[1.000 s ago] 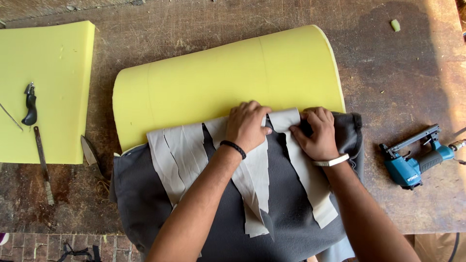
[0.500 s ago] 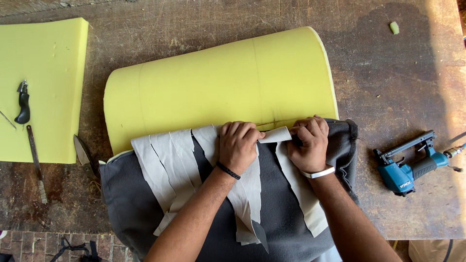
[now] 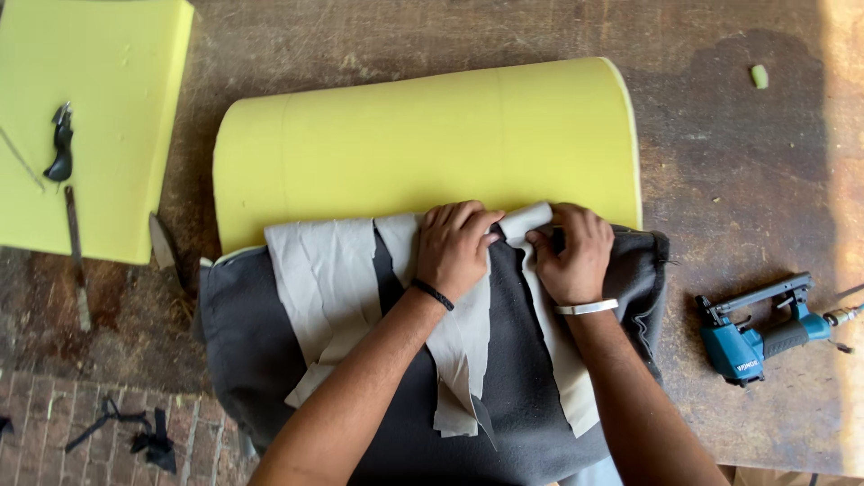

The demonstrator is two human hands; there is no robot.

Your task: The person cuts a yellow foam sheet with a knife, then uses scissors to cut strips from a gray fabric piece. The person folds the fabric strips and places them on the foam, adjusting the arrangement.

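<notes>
Both hands rest side by side on the near edge of a curved yellow foam cushion (image 3: 423, 148), where pale grey fabric strips (image 3: 328, 279) overlap a dark grey fabric cover (image 3: 531, 396). The left hand (image 3: 456, 247) lies palm down with its fingers curled together, pressing one of the strips flat against the foam; a black band circles its wrist. The right hand (image 3: 569, 252), just beside it and nearly touching, pinches the rolled end of another pale strip (image 3: 526, 220) between thumb and fingertips; a white bracelet sits on that wrist. Below both hands, the strips hang down over the dark cover, which drapes toward the person and off the near edge of the worn wooden table (image 3: 738, 180).

Well to the right of the right hand lies a blue pneumatic stapler (image 3: 756, 337) with a hose fitting at its far end. Far beyond it, a small green scrap (image 3: 760, 76) sits alone on the wood. Well to the left of the left hand lies a flat yellow foam slab (image 3: 99, 108), carrying a small black tool (image 3: 61, 144); a long thin blade (image 3: 76, 261) runs off the slab's near edge. Down on the brick floor (image 3: 54, 423), left of the left forearm, lie black fabric scraps (image 3: 135, 432).
</notes>
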